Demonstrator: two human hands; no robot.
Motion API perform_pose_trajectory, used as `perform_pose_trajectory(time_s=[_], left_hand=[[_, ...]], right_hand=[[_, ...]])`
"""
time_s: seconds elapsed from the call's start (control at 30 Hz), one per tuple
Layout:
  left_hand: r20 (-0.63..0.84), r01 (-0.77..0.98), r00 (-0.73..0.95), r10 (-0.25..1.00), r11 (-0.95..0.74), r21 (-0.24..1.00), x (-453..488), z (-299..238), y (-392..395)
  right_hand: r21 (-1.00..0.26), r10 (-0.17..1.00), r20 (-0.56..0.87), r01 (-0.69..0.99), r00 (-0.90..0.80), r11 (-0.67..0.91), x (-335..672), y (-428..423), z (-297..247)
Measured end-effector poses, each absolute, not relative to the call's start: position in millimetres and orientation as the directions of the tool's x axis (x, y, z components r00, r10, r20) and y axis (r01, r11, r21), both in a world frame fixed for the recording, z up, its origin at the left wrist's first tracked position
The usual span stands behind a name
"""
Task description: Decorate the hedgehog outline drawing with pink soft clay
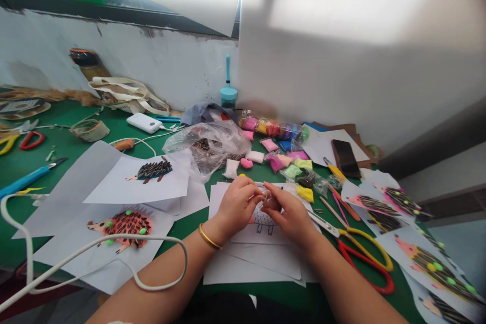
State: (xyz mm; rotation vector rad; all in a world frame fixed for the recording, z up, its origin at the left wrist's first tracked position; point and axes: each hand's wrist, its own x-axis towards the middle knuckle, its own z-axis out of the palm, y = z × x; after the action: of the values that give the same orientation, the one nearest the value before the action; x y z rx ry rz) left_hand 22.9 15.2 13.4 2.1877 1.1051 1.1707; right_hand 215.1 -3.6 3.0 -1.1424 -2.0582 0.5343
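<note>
White cable (185, 257), left hand (238, 207) pinched, right hand (289, 212) curled, both gripping brown packet (273, 203) (drawing (261, 219) beneath)

The green table (23, 164) supports a paper stack (261, 266). Scissors (388, 260) lie right of the stack; a bag (212, 149), beyond.

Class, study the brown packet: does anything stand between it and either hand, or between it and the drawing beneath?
Nothing visible: the right hand grips the brown packet, the left hand pinches its edge, and the drawing shows just below.
</note>
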Motion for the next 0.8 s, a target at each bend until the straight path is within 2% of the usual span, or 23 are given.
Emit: perform_pose_trajectory(time_s=[0.27, 0.4, 0.57, 0.67, 0.8], left_hand=[[0.499, 0.234, 0.201, 0.843, -0.536, 0.811, 24.4, 11.3, 16.0], [0.4, 0.132, 0.141, 0.906, -0.418, 0.899, 25.6, 9.7, 19.0], [0.278, -0.003, 0.145, 0.95, -0.28, 0.96, 25.9, 8.7, 22.1], [0.325, 0.059, 0.163, 0.932, -0.338, 0.939, 24.0, 10.2, 21.8], [0.475, 0.296, 0.312, 0.823, -0.56, 0.774, 21.8, 12.2, 18.2]], right_hand=[[-0.682, 0.888, 0.346, 0.569, -0.303, 0.46, 215.8, -3.8, 2.0], [-0.678, 0.892, 0.339, 0.579, -0.3, 0.452, 216.4, -2.9, 1.8], [-0.692, 0.906, 0.325, 0.585, -0.271, 0.423, 216.7, -2.5, 0.6], [-0.706, 0.926, 0.311, 0.601, -0.213, 0.376, 216.2, -2.7, 0.8], [-0.741, 0.936, 0.304, 0.574, -0.176, 0.348, 216.1, -1.9, 0.7]])
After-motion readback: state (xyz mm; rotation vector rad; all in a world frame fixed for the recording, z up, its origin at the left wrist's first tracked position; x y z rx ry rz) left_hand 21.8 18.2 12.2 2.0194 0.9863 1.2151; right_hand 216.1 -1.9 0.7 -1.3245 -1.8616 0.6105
